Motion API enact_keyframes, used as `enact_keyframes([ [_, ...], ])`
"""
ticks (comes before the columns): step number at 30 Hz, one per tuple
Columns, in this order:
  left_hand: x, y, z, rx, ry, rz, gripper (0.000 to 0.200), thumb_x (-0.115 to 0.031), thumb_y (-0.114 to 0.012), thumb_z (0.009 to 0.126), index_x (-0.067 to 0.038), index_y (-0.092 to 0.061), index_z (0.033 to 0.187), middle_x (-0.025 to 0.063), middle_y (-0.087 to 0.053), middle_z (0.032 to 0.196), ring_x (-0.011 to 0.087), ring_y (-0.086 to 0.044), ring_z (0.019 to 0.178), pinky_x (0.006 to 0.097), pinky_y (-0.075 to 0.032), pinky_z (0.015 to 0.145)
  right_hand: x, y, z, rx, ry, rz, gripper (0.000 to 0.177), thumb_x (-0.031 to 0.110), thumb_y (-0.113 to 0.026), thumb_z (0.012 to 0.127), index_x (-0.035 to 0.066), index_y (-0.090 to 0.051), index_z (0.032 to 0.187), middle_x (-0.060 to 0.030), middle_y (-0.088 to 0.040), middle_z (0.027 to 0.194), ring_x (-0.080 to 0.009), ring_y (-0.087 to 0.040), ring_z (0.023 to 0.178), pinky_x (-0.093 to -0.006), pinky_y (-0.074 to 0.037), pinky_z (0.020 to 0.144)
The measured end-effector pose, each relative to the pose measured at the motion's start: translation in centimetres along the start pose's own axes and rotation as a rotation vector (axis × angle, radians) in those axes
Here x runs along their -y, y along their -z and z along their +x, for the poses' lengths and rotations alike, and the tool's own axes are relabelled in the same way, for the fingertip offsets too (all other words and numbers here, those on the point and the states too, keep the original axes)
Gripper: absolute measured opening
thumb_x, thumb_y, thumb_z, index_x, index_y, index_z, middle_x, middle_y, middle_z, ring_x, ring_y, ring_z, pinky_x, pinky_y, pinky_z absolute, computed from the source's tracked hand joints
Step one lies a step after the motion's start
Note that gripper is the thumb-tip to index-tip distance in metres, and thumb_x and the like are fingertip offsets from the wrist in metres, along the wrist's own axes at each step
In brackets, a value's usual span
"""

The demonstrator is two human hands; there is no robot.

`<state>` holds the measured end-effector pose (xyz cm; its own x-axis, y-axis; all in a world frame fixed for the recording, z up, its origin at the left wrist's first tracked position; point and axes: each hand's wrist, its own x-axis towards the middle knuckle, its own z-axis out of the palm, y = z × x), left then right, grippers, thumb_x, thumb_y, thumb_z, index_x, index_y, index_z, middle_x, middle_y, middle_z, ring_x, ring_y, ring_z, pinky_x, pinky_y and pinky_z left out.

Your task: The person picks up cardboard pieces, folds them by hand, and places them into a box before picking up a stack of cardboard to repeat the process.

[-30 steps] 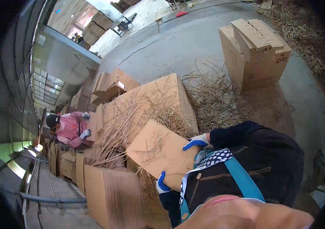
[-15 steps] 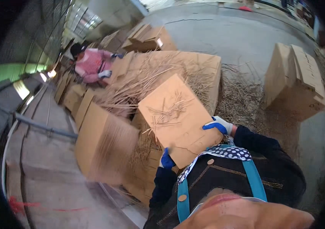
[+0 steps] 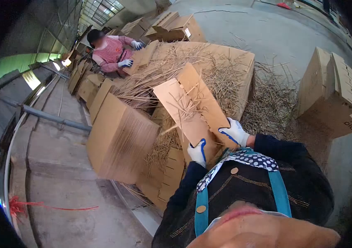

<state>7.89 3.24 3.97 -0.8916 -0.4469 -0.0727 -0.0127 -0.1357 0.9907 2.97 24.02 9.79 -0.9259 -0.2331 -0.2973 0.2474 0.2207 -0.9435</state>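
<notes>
A brown cardboard piece point(image 3: 204, 99) is in both my gloved hands, bent along its length into a trough with two raised sides. My left hand point(image 3: 197, 153) grips the near end of its left side. On the right side, my right hand point(image 3: 234, 133) is closed round the near edge. Thin cardboard strips point(image 3: 189, 108) lie loose in the fold. Both gloves are white and blue, and some of my fingers are hidden by the cardboard.
Ahead, a large cardboard surface point(image 3: 242, 62) carries many loose strips. A tall cardboard stack point(image 3: 110, 136) stands to the left, and another stack point(image 3: 329, 91) at the right. Strips point(image 3: 271, 103) litter the floor. A co-worker point(image 3: 112, 51) in a checked pink top works at the far left.
The cardboard has gone from flat to bent along its length, and the strips have gathered in the fold. My left hand has moved up its side. The view has shifted slightly.
</notes>
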Motion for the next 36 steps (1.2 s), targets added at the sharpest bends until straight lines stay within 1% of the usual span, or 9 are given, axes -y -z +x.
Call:
enact_keyframes([
  [4, -1.2, -1.5, -0.3, -0.044, -0.083, 0.047, 0.035, 0.003, -0.069, 0.072, 0.003, -0.058, 0.106, 0.0089, -0.064, 0.096, 0.0163, -0.061, 0.082, 0.0280, -0.050, 0.074, -2.0, 0.3, 2.8, -0.095, 0.300, -0.176, 0.056, 0.028, -0.071, 0.069, 0.000, -0.054, 0.114, -0.0140, -0.065, 0.083, -0.0230, -0.063, 0.071, -0.0329, -0.050, 0.065],
  [7, -2.9, 1.3, 1.2, 0.423, -0.284, 0.277, 0.026, -0.003, -0.047, 0.086, 0.006, -0.061, 0.106, 0.0150, -0.063, 0.107, 0.0229, -0.060, 0.101, 0.0350, -0.046, 0.093, -1.1, 2.9, 4.7, 0.105, 0.179, 0.161, 0.055, 0.022, -0.077, 0.066, 0.001, -0.059, 0.113, -0.0059, -0.066, 0.083, -0.0155, -0.060, 0.067, -0.0294, -0.050, 0.064],
  [16, -3.6, 7.5, 5.1, 0.559, 0.290, -0.135, 0.034, -0.017, -0.047, 0.088, 0.004, -0.058, 0.111, 0.0167, -0.062, 0.109, 0.0232, -0.061, 0.098, 0.0338, -0.047, 0.089, 1.4, 5.6, 3.7, 0.368, 0.348, 0.465, 0.034, 0.008, -0.068, 0.073, 0.000, -0.064, 0.105, -0.0066, -0.067, 0.091, -0.0125, -0.063, 0.080, -0.0266, -0.051, 0.071],
  [23, -3.4, 2.3, 1.9, 0.842, 0.295, -0.825, 0.044, -0.023, -0.042, 0.091, 0.001, -0.046, 0.128, 0.0155, -0.055, 0.122, 0.0251, -0.057, 0.106, 0.0367, -0.045, 0.092, 0.1, 1.4, 2.6, 0.702, -0.190, 1.205, 0.037, 0.012, -0.063, 0.082, -0.002, -0.056, 0.116, -0.0133, -0.065, 0.102, -0.0226, -0.065, 0.091, -0.0357, -0.052, 0.084],
  [27, -2.2, 5.9, 3.7, 0.511, 0.511, -0.352, 0.045, -0.018, -0.049, 0.087, 0.003, -0.047, 0.126, 0.0148, -0.057, 0.119, 0.0278, -0.057, 0.107, 0.0385, -0.042, 0.097, 0.7, 5.5, 3.0, 0.510, -0.050, 0.753, 0.041, 0.010, -0.067, 0.077, -0.002, -0.057, 0.115, -0.0121, -0.066, 0.100, -0.0232, -0.067, 0.083, -0.0357, -0.054, 0.080],
  [28, -3.4, 5.6, 2.8, 0.484, 0.250, -0.045, 0.045, -0.016, -0.051, 0.084, 0.004, -0.048, 0.124, 0.0143, -0.056, 0.120, 0.0273, -0.055, 0.110, 0.0372, -0.040, 0.100, 1.6, 5.8, 2.0, 0.453, 0.044, 0.611, 0.039, 0.013, -0.070, 0.075, -0.002, -0.061, 0.110, -0.0116, -0.066, 0.101, -0.0211, -0.067, 0.081, -0.0326, -0.054, 0.075],
  [33, -4.3, 4.3, 2.2, 0.493, 0.241, -0.104, 0.044, -0.014, -0.051, 0.083, 0.005, -0.049, 0.123, 0.0148, -0.054, 0.124, 0.0228, -0.052, 0.113, 0.0358, -0.038, 0.101, -2.6, 6.0, 5.2, 0.186, 0.540, 0.108, 0.026, 0.015, -0.069, 0.074, 0.000, -0.069, 0.096, -0.0075, -0.068, 0.083, -0.0182, -0.064, 0.071, -0.0301, -0.051, 0.070],
  [35, -2.7, 4.9, 2.8, 0.489, 0.263, -0.216, 0.035, -0.012, -0.052, 0.084, 0.003, -0.056, 0.116, 0.0142, -0.060, 0.114, 0.0219, -0.058, 0.104, 0.0346, -0.043, 0.095, -0.5, 6.2, 4.5, 0.128, 0.562, 0.028, 0.027, 0.017, -0.073, 0.070, -0.001, -0.068, 0.090, -0.0086, -0.067, 0.075, -0.0156, -0.063, 0.066, -0.0306, -0.051, 0.059],
  [36, -2.4, 5.1, 2.9, 0.468, -0.112, 0.229, 0.029, -0.007, -0.052, 0.083, 0.003, -0.062, 0.109, 0.0136, -0.064, 0.106, 0.0215, -0.061, 0.097, 0.0332, -0.046, 0.090, 1.5, 5.9, 3.6, 0.063, 0.267, -0.057, 0.034, 0.021, -0.075, 0.066, -0.001, -0.066, 0.090, -0.0101, -0.066, 0.075, -0.0172, -0.063, 0.068, -0.0319, -0.050, 0.063],
])
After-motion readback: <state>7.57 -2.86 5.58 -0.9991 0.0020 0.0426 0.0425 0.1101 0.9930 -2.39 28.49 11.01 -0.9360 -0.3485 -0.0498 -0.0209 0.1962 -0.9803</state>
